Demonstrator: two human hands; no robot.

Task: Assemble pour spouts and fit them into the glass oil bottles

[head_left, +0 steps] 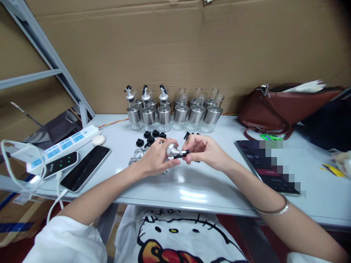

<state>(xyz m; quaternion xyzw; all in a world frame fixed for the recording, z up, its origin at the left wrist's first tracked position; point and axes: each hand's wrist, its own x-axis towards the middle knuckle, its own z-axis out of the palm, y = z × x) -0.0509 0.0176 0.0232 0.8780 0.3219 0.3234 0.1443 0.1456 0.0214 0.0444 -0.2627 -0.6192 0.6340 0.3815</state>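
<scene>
My left hand (157, 157) is closed round a silver bottle pourer spout (172, 150), held sideways just above the table. At the spout's narrow end, my right hand (204, 151) pinches a small black flip cap (181, 155); whether it is fastened to the spout I cannot tell. Several black stoppers (150, 139) lie beyond my left hand. More silver spout pieces (135, 160) lie beside that hand, partly covered by it. Behind my right fingers some small black caps (187, 135) show, mostly hidden.
Glass bottles with steel bands (180, 115) stand in rows at the back; three carry pourers (146, 95). A phone (86, 168) and power strip (65, 144) lie left. On the right are a tablet (263, 166) and brown bag (285, 106). Cardboard (164, 44) walls the back.
</scene>
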